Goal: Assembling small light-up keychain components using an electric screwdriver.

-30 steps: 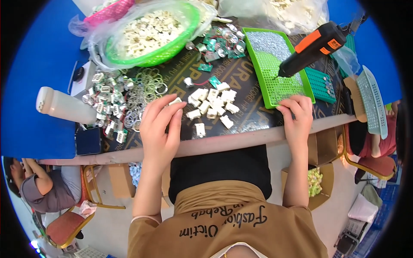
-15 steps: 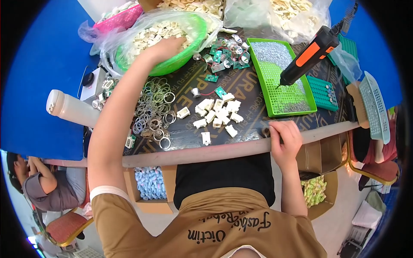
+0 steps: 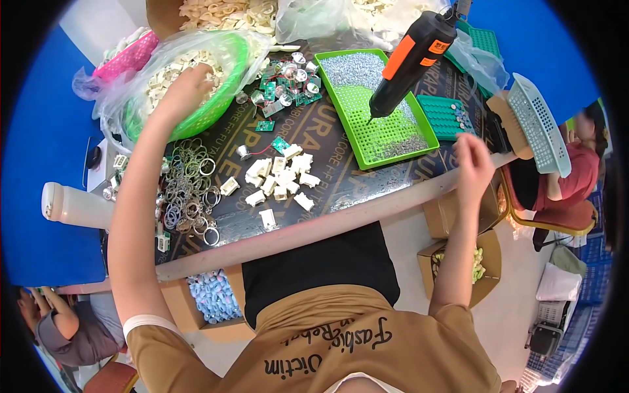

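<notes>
My left hand (image 3: 185, 93) is over the heap of cream plastic housings (image 3: 171, 77) in the plastic-lined green basket (image 3: 236, 82). Its fingers are bent down among the housings; whatever lies under the fingertips is hidden. Off to the right, my right hand (image 3: 473, 159) hovers just beyond the table edge, near the teal tray (image 3: 440, 112). Its fingers are curled in, and I see nothing in them. Several loose cream housings (image 3: 280, 177) form a small pile at mid-table. Behind them, a small round lamp piece (image 3: 244, 152) is wired to a green circuit board (image 3: 280, 145).
A black-and-orange electric screwdriver (image 3: 407, 65) hangs above the green tray (image 3: 357, 144) of tiny metal parts. Key rings (image 3: 190, 177) lie left of the pile, by a white bottle (image 3: 75, 205). More circuit boards (image 3: 288, 82) sit behind. Other people sit at both sides.
The view has swung, shifting the table leftward in the picture. My right hand has left the table edge beside the green tray and moved right. My left hand stays in the basket, fingers more bent.
</notes>
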### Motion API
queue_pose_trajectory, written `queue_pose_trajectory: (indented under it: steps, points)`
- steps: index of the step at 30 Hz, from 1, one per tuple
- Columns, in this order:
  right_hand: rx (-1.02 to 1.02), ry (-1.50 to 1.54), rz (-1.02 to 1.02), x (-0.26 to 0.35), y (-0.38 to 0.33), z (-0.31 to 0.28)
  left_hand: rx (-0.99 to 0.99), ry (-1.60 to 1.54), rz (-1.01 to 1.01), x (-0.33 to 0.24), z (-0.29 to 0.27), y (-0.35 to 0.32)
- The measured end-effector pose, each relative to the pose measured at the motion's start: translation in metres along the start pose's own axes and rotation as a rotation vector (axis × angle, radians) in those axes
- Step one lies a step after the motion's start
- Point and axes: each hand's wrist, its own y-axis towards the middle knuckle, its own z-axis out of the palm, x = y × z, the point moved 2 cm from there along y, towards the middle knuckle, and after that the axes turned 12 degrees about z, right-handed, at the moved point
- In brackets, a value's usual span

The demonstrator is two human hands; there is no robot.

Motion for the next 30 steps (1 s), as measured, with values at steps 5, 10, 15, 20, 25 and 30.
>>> queue_pose_trajectory:
  steps: [5,10,15,20,25,30]
  points:
    - [-0.005,-0.584,-0.243,-0.014,0.075,-0.023,-0.074,-0.056,-0.052,0.011,0.000,0.004]
    - [0.155,-0.684,-0.374,-0.021,0.106,-0.008,-0.076,-0.030,-0.049,0.014,-0.002,0.004]
    - [0.080,-0.880,-0.244,-0.037,0.144,-0.016,-0.073,-0.067,-0.121,0.010,-0.004,0.006]
    - [0.163,-0.946,0.000,-0.063,0.165,-0.042,-0.048,-0.080,-0.152,0.008,-0.002,0.007]
    - [0.238,-0.743,0.231,-0.059,0.149,-0.028,-0.349,0.013,0.033,0.004,-0.017,0.001]
    - [0.285,-0.597,0.266,-0.077,0.158,-0.046,-0.651,0.110,0.296,-0.078,-0.045,-0.024]
